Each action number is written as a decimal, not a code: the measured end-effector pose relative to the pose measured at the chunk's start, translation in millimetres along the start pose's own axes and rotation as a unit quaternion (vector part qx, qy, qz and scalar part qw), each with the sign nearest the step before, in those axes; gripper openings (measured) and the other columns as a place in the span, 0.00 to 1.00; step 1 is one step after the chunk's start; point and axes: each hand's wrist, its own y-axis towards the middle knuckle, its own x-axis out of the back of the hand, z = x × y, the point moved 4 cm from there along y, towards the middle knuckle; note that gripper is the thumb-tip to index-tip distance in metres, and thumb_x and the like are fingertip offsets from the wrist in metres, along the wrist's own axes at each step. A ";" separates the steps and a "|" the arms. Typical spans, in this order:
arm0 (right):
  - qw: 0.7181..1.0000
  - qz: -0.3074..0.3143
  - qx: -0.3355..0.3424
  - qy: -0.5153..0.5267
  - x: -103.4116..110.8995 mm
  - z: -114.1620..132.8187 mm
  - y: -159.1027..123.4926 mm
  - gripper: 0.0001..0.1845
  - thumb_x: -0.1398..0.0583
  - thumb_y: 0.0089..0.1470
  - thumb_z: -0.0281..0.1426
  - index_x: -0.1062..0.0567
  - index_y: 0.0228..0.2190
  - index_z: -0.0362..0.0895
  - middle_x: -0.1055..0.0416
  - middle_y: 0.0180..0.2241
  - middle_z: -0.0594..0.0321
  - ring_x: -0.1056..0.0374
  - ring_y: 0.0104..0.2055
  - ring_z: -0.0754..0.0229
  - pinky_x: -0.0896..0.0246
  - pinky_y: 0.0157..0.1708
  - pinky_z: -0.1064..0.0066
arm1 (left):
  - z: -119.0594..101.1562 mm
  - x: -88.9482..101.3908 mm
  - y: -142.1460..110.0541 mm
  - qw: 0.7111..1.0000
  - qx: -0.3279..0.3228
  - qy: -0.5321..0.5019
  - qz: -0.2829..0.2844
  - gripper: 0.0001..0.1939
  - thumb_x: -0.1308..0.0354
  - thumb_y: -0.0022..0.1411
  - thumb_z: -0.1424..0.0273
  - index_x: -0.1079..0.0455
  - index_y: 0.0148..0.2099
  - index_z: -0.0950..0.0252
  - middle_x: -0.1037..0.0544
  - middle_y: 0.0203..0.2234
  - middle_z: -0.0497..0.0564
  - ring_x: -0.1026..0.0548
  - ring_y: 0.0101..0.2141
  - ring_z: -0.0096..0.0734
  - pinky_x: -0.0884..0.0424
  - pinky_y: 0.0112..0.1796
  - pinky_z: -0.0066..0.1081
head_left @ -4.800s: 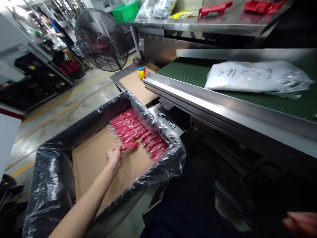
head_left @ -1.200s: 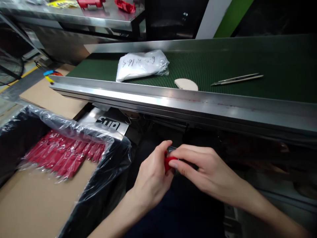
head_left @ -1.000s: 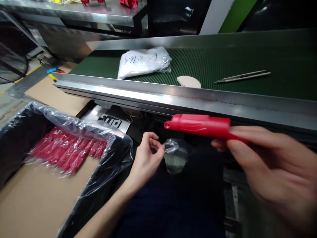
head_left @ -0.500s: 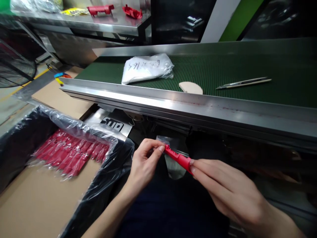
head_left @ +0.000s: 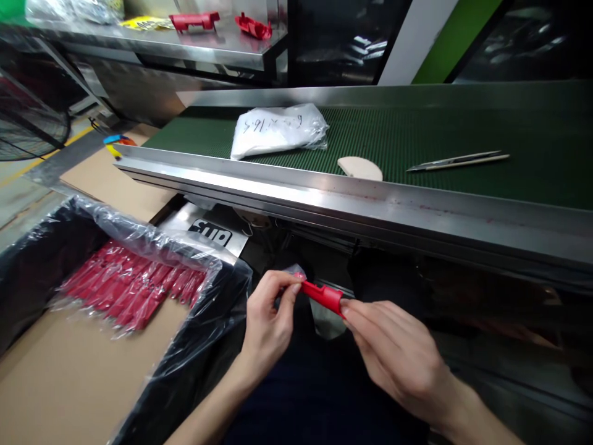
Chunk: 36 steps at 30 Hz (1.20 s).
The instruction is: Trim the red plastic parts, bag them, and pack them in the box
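In front of my body, below the conveyor edge, a slim red plastic part (head_left: 324, 296) slants between my two hands. My right hand (head_left: 398, 346) grips its lower right end between thumb and fingers. My left hand (head_left: 271, 312) is closed in a pinch at the other end, where a bit of clear plastic bag (head_left: 295, 270) shows beyond the fingertips. The red part's tip meets the film there; how far it sits inside I cannot tell.
A green conveyor belt (head_left: 389, 136) carries a white bag pack (head_left: 278, 130), a beige semicircular piece (head_left: 360, 168) and tweezers (head_left: 458, 162). At left, a lined carton (head_left: 83, 371) holds several bagged red parts (head_left: 134, 284). Red pieces (head_left: 194, 22) lie on a metal table (head_left: 222, 46).
The red part and my right hand have shifted left, toward my left hand. The part has rolled a little, showing a smoother side. My left hand has dropped slightly.
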 end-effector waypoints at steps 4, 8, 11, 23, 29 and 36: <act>0.976 -0.130 -0.172 0.017 -16.2 5.6 -9.4 0.14 0.40 0.56 0.18 0.26 0.43 0.42 0.22 0.34 0.58 0.24 0.33 0.59 0.26 0.36 0.69 | 4.9 -6.1 -15.8 0.999 0.007 -0.013 -0.041 0.04 0.45 0.68 0.71 0.29 0.42 0.62 0.26 0.37 0.50 0.27 0.39 0.32 0.31 0.43 0.31; 0.929 -0.180 -0.316 0.075 -40.8 8.1 -23.0 0.10 0.46 0.63 0.22 0.30 0.45 0.41 0.22 0.31 0.61 0.23 0.30 0.60 0.26 0.27 0.75 | 16.3 -15.4 -26.1 0.998 0.025 -0.022 -0.055 0.05 0.47 0.69 0.72 0.30 0.43 0.62 0.25 0.36 0.49 0.26 0.38 0.31 0.30 0.41 0.31; 0.920 -0.180 -0.337 0.090 -53.5 6.2 -33.2 0.11 0.46 0.64 0.22 0.30 0.46 0.41 0.22 0.33 0.60 0.22 0.33 0.60 0.26 0.31 0.75 | 19.9 -18.6 -28.9 0.999 0.010 -0.019 -0.047 0.06 0.48 0.68 0.74 0.30 0.42 0.62 0.25 0.34 0.48 0.26 0.35 0.29 0.31 0.39 0.29; 0.977 0.199 -0.005 0.079 -36.2 -9.3 5.2 0.23 0.49 0.56 0.17 0.24 0.47 0.47 0.30 0.51 0.54 0.36 0.56 0.52 0.31 0.50 0.59 | -11.4 6.7 -16.6 0.997 -0.033 -0.006 0.068 0.06 0.45 0.66 0.77 0.29 0.37 0.64 0.31 0.34 0.49 0.31 0.37 0.28 0.34 0.39 0.28; 0.956 0.230 -0.020 0.180 -47.3 7.1 17.0 0.16 0.47 0.63 0.25 0.30 0.50 0.48 0.26 0.46 0.57 0.27 0.45 0.61 0.27 0.43 0.75 | -18.9 24.4 -33.1 0.991 -0.068 -0.032 0.113 0.12 0.36 0.60 0.72 0.29 0.47 0.66 0.30 0.45 0.55 0.30 0.46 0.35 0.31 0.48 0.32; 0.964 0.182 -0.022 0.192 -46.7 17.6 47.2 0.12 0.37 0.57 0.30 0.24 0.43 0.54 0.23 0.41 0.68 0.24 0.38 0.64 0.27 0.40 0.81 | -24.3 71.9 -54.5 0.992 -0.106 -0.021 0.067 0.15 0.41 0.61 0.77 0.28 0.51 0.64 0.28 0.39 0.54 0.28 0.33 0.27 0.29 0.35 0.26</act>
